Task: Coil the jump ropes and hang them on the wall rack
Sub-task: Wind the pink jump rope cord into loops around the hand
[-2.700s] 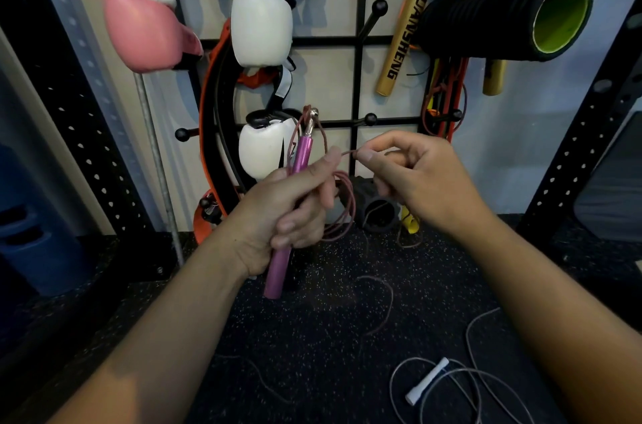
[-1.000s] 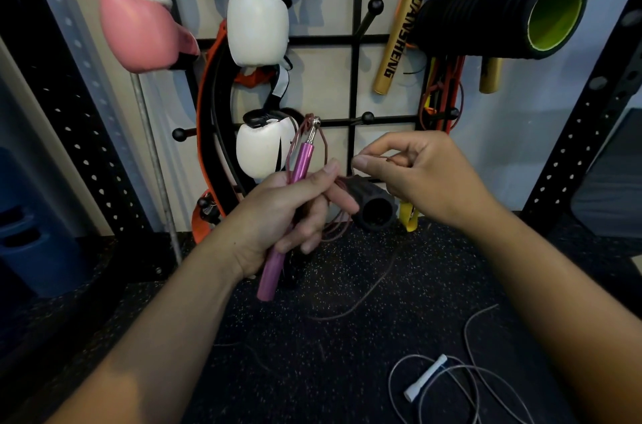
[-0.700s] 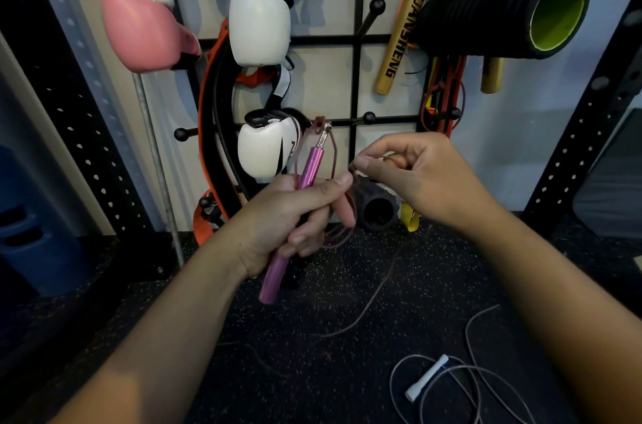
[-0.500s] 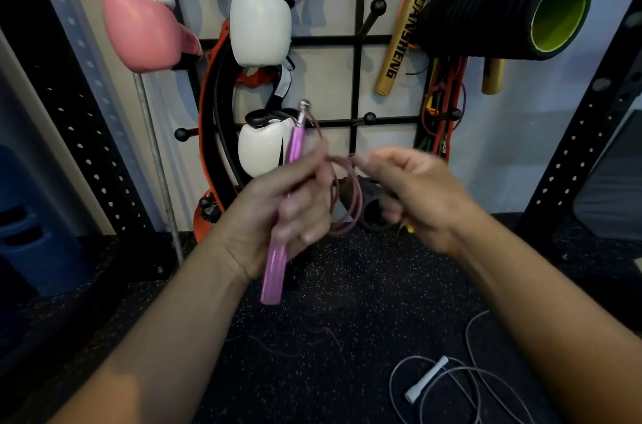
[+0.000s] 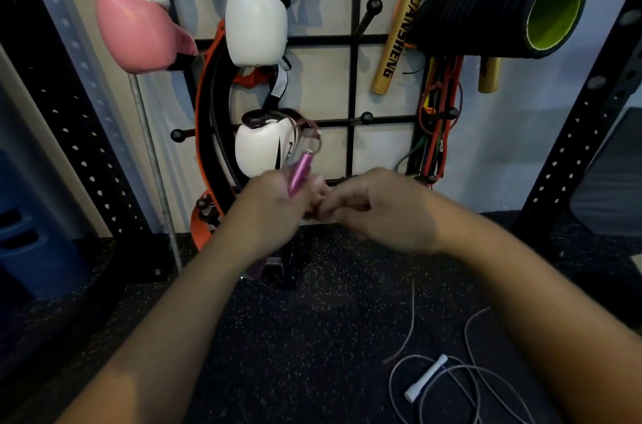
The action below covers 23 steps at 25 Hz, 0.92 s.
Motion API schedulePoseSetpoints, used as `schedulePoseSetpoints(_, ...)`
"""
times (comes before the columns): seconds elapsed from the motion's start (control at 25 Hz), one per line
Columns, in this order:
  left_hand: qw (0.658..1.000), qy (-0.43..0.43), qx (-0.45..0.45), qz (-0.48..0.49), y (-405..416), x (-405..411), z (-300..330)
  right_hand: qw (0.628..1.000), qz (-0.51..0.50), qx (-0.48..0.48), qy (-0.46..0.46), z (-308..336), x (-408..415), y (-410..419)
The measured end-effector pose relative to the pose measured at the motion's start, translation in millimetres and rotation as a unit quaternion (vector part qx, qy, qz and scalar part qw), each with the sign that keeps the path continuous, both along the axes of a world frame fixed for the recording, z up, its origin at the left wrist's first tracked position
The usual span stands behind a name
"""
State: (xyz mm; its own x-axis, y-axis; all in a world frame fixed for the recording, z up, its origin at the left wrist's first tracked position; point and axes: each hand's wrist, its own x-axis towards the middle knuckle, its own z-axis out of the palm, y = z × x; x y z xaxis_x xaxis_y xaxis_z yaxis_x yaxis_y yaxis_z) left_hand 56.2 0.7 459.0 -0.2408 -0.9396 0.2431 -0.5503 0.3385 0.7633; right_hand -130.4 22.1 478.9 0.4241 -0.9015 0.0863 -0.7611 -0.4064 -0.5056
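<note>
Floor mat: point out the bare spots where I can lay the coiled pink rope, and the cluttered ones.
Bare speckled floor mat lies between the two forearms, below the hands. Another bare strip runs left of the left hand, toward the blue bin. Crowded: lower right, where the white jump rope sprawls, and the wall base under the rack.

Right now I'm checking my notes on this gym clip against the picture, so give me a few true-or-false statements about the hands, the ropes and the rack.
1. The left hand grips the pink jump rope handle. True.
2. The white jump rope hangs on the wall rack. False: it lies loose on the floor.
3. The right hand meets the left hand in front of the rack. True.
4. The foam roller lies on the floor. False: it is up on the rack.
5. A pink boxing glove hangs at the upper left. True.
</note>
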Motion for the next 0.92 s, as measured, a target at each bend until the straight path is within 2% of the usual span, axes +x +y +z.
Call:
schedulePoseSetpoints(0.12, 0.997, -0.021, 0.05, -0.06, -1.0, -7.8, 0.0, 0.997, -0.057, -0.024, -0.039, 11.6, -7.4, 1.2)
schedulePoseSetpoints(0.24, 0.991, -0.007, 0.087, -0.101, -3.5, -1.3, 5.3, 0.98, -0.135, -0.148, 0.006, 14.4, -15.7, -2.5)
schedulePoseSetpoints(0.28, 0.985, 0.021, 0.113, -0.127, -2.2, 1.9, 6.9, 0.975, -0.146, -0.164, -0.016, 16.2, -22.6, -4.5)
schedulePoseSetpoints(0.36, 0.972, 0.06, 0.149, -0.171, 2.4, 6.3, 9.1, 0.983, -0.098, -0.109, -0.115, 17.3, -36.1, -7.4)
schedulePoseSetpoints(0.44, 0.964, 0.077, 0.162, -0.196, 4.9, 6.0, 9.8, 0.982, -0.046, -0.058, -0.173, 13.2, -41.4, -9.0)
schedulePoseSetpoints(0.56, 0.949, 0.157, 0.181, -0.205, 3.9, 3.0, 6.3, 0.964, -0.077, -0.107, -0.229, 6.4, -38.5, -16.2)
schedulePoseSetpoints(0.64, 0.948, 0.184, 0.171, -0.198, 4.1, 2.3, 4.0, 0.951, -0.108, -0.157, -0.242, 3.6, -34.2, -17.2)
schedulePoseSetpoints(0.76, 0.953, 0.14, 0.18, -0.197, 6.2, 3.3, 5.9, 0.947, -0.118, -0.198, -0.224, -2.0, -27.5, -17.1)
schedulePoseSetpoints(0.92, 0.953, 0.151, 0.176, -0.194, 9.4, 1.3, 8.2, 0.964, -0.064, -0.163, -0.202, 2.6, -28.4, -17.7)
